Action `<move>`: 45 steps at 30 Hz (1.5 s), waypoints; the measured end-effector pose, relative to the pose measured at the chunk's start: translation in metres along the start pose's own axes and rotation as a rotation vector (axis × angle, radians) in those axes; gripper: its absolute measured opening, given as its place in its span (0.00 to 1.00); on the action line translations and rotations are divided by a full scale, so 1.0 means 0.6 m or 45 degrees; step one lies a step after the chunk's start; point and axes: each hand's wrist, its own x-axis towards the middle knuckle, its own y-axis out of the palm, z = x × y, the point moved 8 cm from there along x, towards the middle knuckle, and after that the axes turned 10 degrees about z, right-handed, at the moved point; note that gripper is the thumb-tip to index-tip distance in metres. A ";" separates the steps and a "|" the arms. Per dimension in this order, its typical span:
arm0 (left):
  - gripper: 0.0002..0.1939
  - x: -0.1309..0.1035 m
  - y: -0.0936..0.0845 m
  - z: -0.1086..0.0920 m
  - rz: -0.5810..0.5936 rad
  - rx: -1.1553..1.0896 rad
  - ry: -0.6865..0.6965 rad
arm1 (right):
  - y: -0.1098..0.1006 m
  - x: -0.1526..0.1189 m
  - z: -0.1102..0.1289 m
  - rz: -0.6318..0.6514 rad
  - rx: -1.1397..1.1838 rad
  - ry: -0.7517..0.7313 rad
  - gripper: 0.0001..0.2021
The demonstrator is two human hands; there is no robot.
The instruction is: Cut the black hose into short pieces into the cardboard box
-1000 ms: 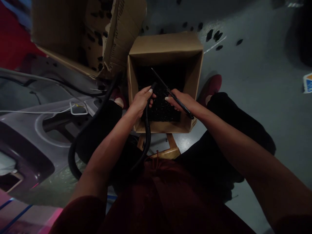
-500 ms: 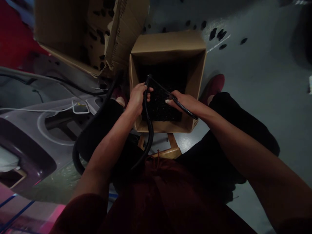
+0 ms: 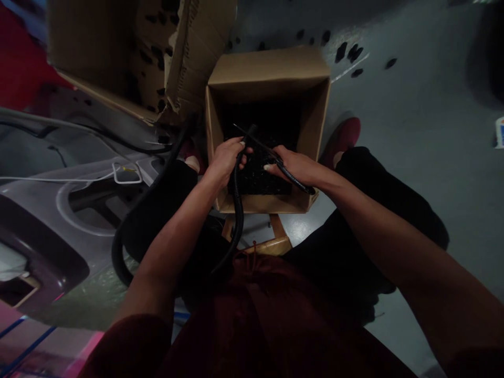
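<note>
Both hands work over an open cardboard box (image 3: 268,68) in the middle of the frame. The left hand (image 3: 226,160) sits just inside its left wall, fingers pinching a black ribbed tube (image 3: 238,207) near its end; the tube crosses the box's bottom edge and runs down toward the lap. The right hand (image 3: 293,165) is near the right wall, fingers curled around a slim dark tool (image 3: 294,180) whose thin tip points up and left, crossing the tube's end. Open floor (image 3: 413,142) spreads along the right of the frame — the left is crowded by grey plastic housing (image 3: 98,207). Dark scraps (image 3: 260,181) cover the box's bottom; a larger carton (image 3: 90,47), upper left, holds dark pieces too. At the right edge, a white, blue and orange label (image 3: 500,132) — too small to read.
</note>
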 end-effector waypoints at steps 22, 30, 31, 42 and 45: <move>0.11 -0.016 0.017 0.011 0.081 -0.272 -0.152 | -0.009 -0.011 0.007 -0.103 -0.060 0.169 0.21; 0.11 -0.015 0.014 0.016 0.066 -0.225 -0.151 | 0.006 -0.008 0.007 -0.080 -0.075 0.145 0.20; 0.11 -0.014 0.013 0.017 0.061 -0.215 -0.152 | 0.008 -0.007 0.007 -0.073 -0.077 0.141 0.20; 0.10 -0.007 0.008 0.029 0.042 -0.124 -0.139 | 0.019 -0.001 0.001 -0.060 -0.121 0.117 0.20; 0.09 -0.004 0.006 0.032 0.030 -0.079 -0.129 | 0.021 -0.001 0.002 -0.056 -0.126 0.121 0.20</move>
